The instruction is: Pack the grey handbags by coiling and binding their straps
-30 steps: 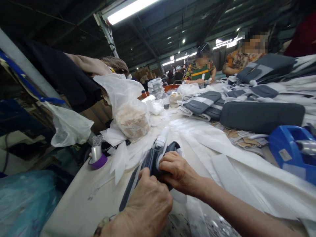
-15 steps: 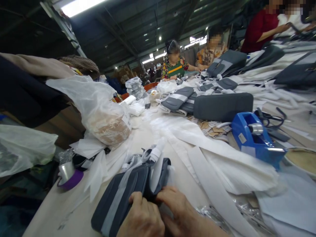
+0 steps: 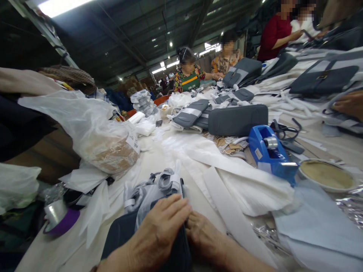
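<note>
A dark grey bag (image 3: 117, 230) stands tilted on the table at the bottom middle, partly covered by my hands. Bundled grey straps (image 3: 167, 180) in clear and white wrapping rest at its top. My left hand (image 3: 163, 221) lies across the bag, its fingers together and bent over the right edge; its thumb is hidden. Against that same edge, my right hand (image 3: 202, 230) has its fingers curled and pressed to the bag, close to the left fingertips. What the right fingertips pinch there cannot be seen.
A blue tape dispenser (image 3: 263, 151) and a round tin (image 3: 326, 173) stand at right. Left are a plastic-wrapped package (image 3: 116, 151) and a purple tape roll (image 3: 64, 223). White sheeting (image 3: 241, 181) covers the middle. Beyond lie several grey bags (image 3: 238, 119); co-workers (image 3: 188, 71) work there.
My left hand has moved from gripping the bag's front to lying over its edge. The bag's gaping side is now drawn together and more upright. The view has swung right.
</note>
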### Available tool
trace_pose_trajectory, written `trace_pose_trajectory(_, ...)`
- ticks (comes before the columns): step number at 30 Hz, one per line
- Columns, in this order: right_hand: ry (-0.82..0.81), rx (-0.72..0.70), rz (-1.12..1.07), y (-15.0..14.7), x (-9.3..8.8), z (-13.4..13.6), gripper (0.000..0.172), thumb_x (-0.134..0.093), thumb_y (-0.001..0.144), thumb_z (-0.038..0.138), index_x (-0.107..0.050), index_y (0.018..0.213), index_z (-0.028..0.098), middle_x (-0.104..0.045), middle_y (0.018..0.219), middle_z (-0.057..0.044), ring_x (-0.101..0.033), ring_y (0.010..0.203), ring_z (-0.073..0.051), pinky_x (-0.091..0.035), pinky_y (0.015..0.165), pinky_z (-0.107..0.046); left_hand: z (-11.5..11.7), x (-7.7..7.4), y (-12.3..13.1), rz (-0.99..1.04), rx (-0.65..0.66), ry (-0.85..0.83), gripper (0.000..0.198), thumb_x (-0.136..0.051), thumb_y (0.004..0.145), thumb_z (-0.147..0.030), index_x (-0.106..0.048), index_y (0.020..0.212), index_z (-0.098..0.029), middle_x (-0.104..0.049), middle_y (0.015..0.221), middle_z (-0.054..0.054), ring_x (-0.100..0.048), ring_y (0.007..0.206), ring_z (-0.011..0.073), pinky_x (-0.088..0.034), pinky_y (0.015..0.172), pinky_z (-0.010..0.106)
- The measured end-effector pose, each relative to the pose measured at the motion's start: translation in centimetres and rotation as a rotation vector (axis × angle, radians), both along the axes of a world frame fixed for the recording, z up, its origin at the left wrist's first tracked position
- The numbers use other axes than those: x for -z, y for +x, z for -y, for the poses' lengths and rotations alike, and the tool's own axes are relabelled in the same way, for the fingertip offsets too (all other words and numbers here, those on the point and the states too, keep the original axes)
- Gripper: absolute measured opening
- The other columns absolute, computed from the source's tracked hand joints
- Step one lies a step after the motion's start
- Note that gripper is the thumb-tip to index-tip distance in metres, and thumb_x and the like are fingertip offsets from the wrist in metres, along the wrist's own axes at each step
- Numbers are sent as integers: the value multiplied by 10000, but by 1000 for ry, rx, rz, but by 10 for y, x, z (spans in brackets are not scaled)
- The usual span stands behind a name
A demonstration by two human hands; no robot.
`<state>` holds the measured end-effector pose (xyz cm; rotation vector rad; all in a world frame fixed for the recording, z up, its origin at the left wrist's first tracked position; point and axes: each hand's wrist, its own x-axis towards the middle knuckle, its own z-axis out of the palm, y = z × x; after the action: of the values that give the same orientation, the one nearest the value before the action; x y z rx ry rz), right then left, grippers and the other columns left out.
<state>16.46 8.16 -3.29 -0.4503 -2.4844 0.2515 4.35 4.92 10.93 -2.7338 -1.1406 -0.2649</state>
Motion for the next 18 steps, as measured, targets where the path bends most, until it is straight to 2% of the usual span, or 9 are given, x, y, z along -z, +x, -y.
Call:
trace_pose_trajectory(2, 2, -10, -14, 0, 4, 3, 169, -526, 892, 295, -598, 874, 143, -626, 838, -16, -591, 745, -132, -496, 705, -316, -18, -8, -8, -48, 45, -46, 373, -305, 843, -30, -510, 1139, -126, -610, 1152, 97, -474, 1136, 200, -398, 912, 345)
trace_pose_trajectory(4, 6, -25, -29, -2, 6, 5, 129, -539, 878, 259, -612, 898, 154, -644, 863, -32, -599, 804, -155, -502, 751, -338, -31, -8, -7, -121, 61, -174, 320, -330, 842, -38, -529, 1067, -149, -636, 1048, 71, -522, 1019, 184, -391, 898, 345)
trace_pose_trajectory(6, 11, -26, -41, -4, 6, 7, 94, -545, 847, 197, -632, 875, 175, -667, 853, -49, -596, 848, -181, -494, 805, -349, -39, -1, 0, -202, 12, -327, 227, -364, 848, -74, -533, 965, -171, -632, 902, 35, -538, 857, 166, -395, 859, 339)
trace_pose_trajectory(8, 27, -2, -78, -4, 3, 9, 127, -537, 819, 154, -645, 873, 192, -682, 857, -54, -597, 862, -198, -486, 841, -353, -42, 9, 7, -264, -20, -409, 146, -394, 843, -100, -518, 862, -176, -601, 811, 17, -515, 768, 162, -396, 813, 330)
trace_pose_trajectory(12, 42, 91, -144, 9, -5, 14, 232, -496, 791, 83, -654, 862, 238, -687, 819, -35, -608, 807, -203, -497, 806, -337, -44, 36, 9, -268, 109, -394, 140, -422, 840, -134, -505, 737, -177, -582, 746, 15, -498, 730, 166, -376, 791, 330)
trace_pose_trajectory(15, 32, 149, -164, 39, -18, 15, 288, -437, 797, 43, -643, 857, 235, -679, 785, -43, -606, 792, -199, -492, 773, -334, -43, 49, 5, -265, 140, -367, 189, -433, 845, -184, -524, 679, -184, -582, 693, 16, -503, 673, 171, -371, 724, 336)
trace_pose_trajectory(16, 34, 201, -191, 52, -23, 14, 295, -408, 805, 42, -637, 876, 216, -677, 803, -60, -605, 805, -203, -487, 771, -342, -43, 51, 5, -270, 129, -364, 198, -439, 843, -199, -530, 668, -186, -582, 683, 16, -504, 657, 171, -368, 705, 339)
trace_pose_trajectory(18, 51, 398, -234, 76, -36, 10, 302, -363, 823, 56, -611, 962, 159, -668, 910, -117, -595, 880, -235, -472, 778, -378, -43, 50, 8, -276, 105, -354, 206, -455, 838, -221, -541, 653, -188, -581, 670, 14, -504, 640, 172, -365, 697, 347)
